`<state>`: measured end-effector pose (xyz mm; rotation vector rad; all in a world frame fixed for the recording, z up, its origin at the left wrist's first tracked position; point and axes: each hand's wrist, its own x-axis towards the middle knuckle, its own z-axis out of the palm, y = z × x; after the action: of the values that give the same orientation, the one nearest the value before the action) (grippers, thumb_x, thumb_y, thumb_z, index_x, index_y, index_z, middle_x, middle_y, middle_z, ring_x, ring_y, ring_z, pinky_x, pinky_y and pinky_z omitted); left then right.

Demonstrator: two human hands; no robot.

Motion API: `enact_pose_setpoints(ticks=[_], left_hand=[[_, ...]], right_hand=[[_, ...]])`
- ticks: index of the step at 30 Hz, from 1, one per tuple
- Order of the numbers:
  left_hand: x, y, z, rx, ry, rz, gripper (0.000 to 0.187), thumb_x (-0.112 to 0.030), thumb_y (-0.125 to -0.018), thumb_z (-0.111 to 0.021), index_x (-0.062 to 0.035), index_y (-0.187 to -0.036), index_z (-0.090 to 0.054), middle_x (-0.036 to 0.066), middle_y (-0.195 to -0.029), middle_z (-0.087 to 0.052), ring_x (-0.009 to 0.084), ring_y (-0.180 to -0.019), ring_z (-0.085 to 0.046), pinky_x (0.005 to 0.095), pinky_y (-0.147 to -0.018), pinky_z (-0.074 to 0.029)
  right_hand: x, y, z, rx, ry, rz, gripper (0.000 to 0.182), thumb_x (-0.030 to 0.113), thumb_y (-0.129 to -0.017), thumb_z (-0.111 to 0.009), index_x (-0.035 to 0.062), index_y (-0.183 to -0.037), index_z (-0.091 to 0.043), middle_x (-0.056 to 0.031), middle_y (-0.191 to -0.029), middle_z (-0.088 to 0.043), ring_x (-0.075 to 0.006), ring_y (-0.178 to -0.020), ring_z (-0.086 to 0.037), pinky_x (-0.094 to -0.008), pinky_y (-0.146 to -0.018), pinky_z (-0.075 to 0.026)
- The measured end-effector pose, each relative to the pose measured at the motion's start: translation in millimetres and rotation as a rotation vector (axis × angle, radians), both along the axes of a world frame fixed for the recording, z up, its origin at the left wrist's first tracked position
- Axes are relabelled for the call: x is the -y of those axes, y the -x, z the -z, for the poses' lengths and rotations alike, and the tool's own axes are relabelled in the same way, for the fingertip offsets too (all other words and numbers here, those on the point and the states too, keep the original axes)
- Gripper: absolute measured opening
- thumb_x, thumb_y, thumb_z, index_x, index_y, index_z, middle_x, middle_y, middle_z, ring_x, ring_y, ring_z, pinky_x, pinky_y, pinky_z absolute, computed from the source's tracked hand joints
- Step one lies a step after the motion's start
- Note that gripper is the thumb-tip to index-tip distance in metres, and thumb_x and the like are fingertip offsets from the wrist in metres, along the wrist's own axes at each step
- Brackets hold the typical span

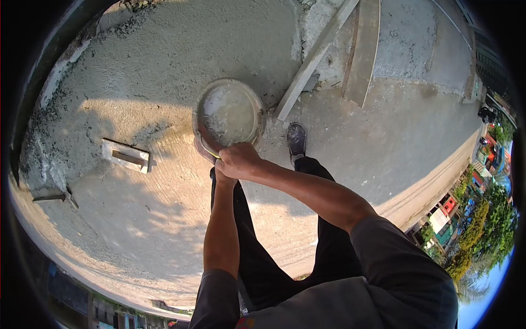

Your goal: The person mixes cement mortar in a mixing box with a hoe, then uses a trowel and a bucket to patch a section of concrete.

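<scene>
A round, mortar-crusted bucket (pixel 204 130) with pale grey, watery contents stands in front of my legs, seen from above. My right hand (pixel 240 158) is closed at its near rim, by the yellowish handle. Just below it, my left hand (pixel 224 174) is closed at the same spot, its fingers largely hidden behind the right hand and the bucket's side. To the left, a rectangular hand float (pixel 126 155) with a bar handle lies on the concrete. A small trowel-like tool (pixel 57 197) lies farther left.
Wet, rough grey mortar (pixel 164 49) covers the ground ahead and left. Beyond the bucket to the right lie a long straight wooden beam (pixel 318 57) and a wider board (pixel 364 55). My shoe (pixel 296 139) is right of the bucket. Plants and buildings line the far right.
</scene>
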<state>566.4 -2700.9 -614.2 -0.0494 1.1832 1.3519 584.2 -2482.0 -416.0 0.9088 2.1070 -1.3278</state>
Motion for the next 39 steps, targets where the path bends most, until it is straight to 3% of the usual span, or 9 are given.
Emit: enact_pose_setpoints(ticks=[2,4,5,8,14,20,25,35,39], left_hand=[[-22,32,-65,-0.453,0.092,0.376,0.041,-0.029,-0.094,-0.062,-0.0017,-0.124,-0.054,0.014,-0.122,-0.061,0.0265,-0.108,-0.062,0.0400,-0.091,-0.052],[-56,43,-106,-0.249,0.533,0.024,0.058,-0.037,-0.096,-0.059,-0.0006,-0.138,-0.043,0.020,-0.136,-0.050,0.0312,-0.124,-0.052,0.0454,-0.101,-0.044],[-62,43,-118,0.211,0.891,-0.522,0.069,-0.042,-0.097,-0.057,-0.0004,-0.147,-0.034,0.022,-0.146,-0.041,0.0342,-0.135,-0.043,0.0491,-0.108,-0.038],[-50,56,-156,0.041,0.688,-0.390,0.081,-0.051,-0.098,-0.050,-0.0011,-0.153,-0.018,0.022,-0.155,-0.026,0.0387,-0.143,-0.028,0.0560,-0.113,-0.029],[-79,36,-165,-0.018,0.669,-0.354,0.078,-0.052,-0.101,-0.045,0.0005,-0.152,-0.021,0.022,-0.155,-0.027,0.0384,-0.143,-0.030,0.0541,-0.113,-0.030],[-80,9,-147,0.001,0.706,-0.254,0.078,-0.052,-0.101,-0.046,0.0010,-0.152,-0.020,0.022,-0.154,-0.028,0.0358,-0.142,-0.033,0.0521,-0.112,-0.033],[-86,1,-140,-0.057,0.720,-0.227,0.075,-0.050,-0.102,-0.045,0.0003,-0.152,-0.020,0.022,-0.154,-0.029,0.0344,-0.141,-0.034,0.0513,-0.112,-0.034],[-85,-22,-125,-0.055,0.712,-0.167,0.078,-0.052,-0.100,-0.047,-0.0017,-0.153,-0.020,0.021,-0.155,-0.028,0.0366,-0.142,-0.032,0.0529,-0.112,-0.033],[-72,-27,-118,-0.061,0.719,-0.136,0.081,-0.056,-0.097,-0.049,-0.0053,-0.154,-0.020,0.019,-0.157,-0.025,0.0368,-0.144,-0.029,0.0509,-0.113,-0.033]], right_hand=[[-4,-6,1,-0.078,0.010,0.093,0.038,0.034,-0.088,-0.057,-0.0016,-0.083,-0.069,-0.0235,-0.080,-0.069,-0.0408,-0.079,-0.068,-0.0504,-0.075,-0.053],[-21,-20,17,-0.342,-0.142,0.180,0.037,0.036,-0.090,-0.060,-0.0004,-0.086,-0.067,-0.0226,-0.087,-0.068,-0.0398,-0.084,-0.068,-0.0495,-0.076,-0.052],[-43,-30,16,-0.361,-0.278,0.326,0.038,0.037,-0.090,-0.061,-0.0005,-0.088,-0.067,-0.0223,-0.092,-0.068,-0.0395,-0.086,-0.067,-0.0491,-0.076,-0.052],[-111,-82,51,0.025,-0.400,0.804,0.042,0.040,-0.090,-0.061,-0.0008,-0.100,-0.065,-0.0242,-0.096,-0.068,-0.0394,-0.092,-0.067,-0.0476,-0.079,-0.054],[-163,-196,227,0.740,-0.270,0.910,0.066,0.061,-0.087,-0.063,-0.0001,-0.112,-0.063,-0.0182,-0.101,-0.071,-0.0311,-0.093,-0.071,-0.0424,-0.079,-0.056],[-170,-216,291,0.536,0.104,1.290,0.060,0.052,-0.081,-0.072,-0.0018,-0.108,-0.069,-0.0173,-0.103,-0.072,-0.0288,-0.095,-0.071,-0.0407,-0.082,-0.056],[-163,-290,318,0.596,-0.194,1.089,0.056,0.046,-0.078,-0.075,-0.0021,-0.107,-0.068,-0.0218,-0.108,-0.070,-0.0344,-0.102,-0.069,-0.0445,-0.087,-0.055],[-189,-375,222,0.677,-0.397,0.621,0.044,0.036,-0.089,-0.061,0.0015,-0.117,-0.061,-0.0212,-0.113,-0.067,-0.0394,-0.106,-0.065,-0.0493,-0.091,-0.051],[-139,-253,115,-0.074,-0.307,0.684,0.039,0.029,-0.090,-0.063,-0.0045,-0.109,-0.063,-0.0253,-0.108,-0.066,-0.0418,-0.101,-0.064,-0.0481,-0.086,-0.052]])
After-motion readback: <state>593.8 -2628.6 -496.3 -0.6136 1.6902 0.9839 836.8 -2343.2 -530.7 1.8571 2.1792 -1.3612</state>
